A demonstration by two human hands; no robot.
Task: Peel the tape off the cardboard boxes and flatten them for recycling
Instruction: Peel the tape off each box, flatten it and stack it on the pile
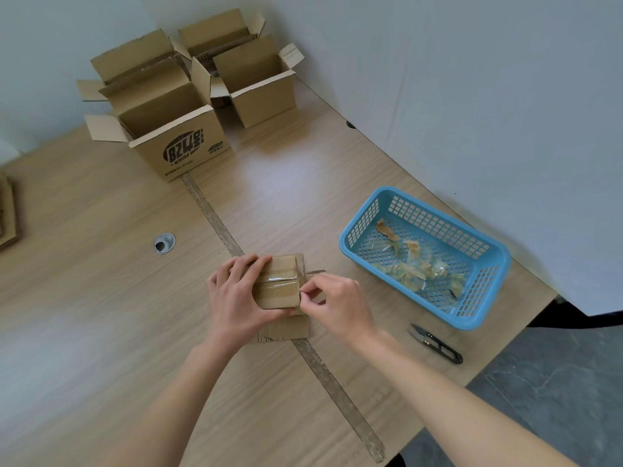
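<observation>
A person works at a wooden worktop (pixel 101 298) seen from a head-worn camera looking down. A small cardboard box (pixel 278 284) lies near the centre of the worktop, over the dark seam strip (pixel 215 220) that runs diagonally across the surface. A band of clear tape (pixel 279 281) crosses the top face of the box.

The left hand (pixel 236 294) grips the box from its left side, fingers curled over the far edge and thumb along the near edge, holding it down. The right hand (pixel 333 305) is at the right edge of the box, its thumb and forefinger drawn together in a pinch at the end of the tape; the remaining fingers are curled. Whether the tape end is actually lifted cannot be told.

To the right stands a blue plastic basket (pixel 485 298) with a perforated wall; crumpled tape scraps (pixel 411 267) lie in its bottom. Just in front of the basket, near the worktop's edge, lies a pair of black thread snips (pixel 438 345), apart from both hands.

At the far end of the worktop stand four open cardboard boxes with raised flaps: a printed box (pixel 182 150) nearest, a plain box (pixel 266 96) to its right, and two more (pixel 141 62) (pixel 219 32) behind against the wall. A round cable grommet (pixel 164 243) sits left of the seam. Flat cardboard pieces (pixel 8 214) lie at the left border.
</observation>
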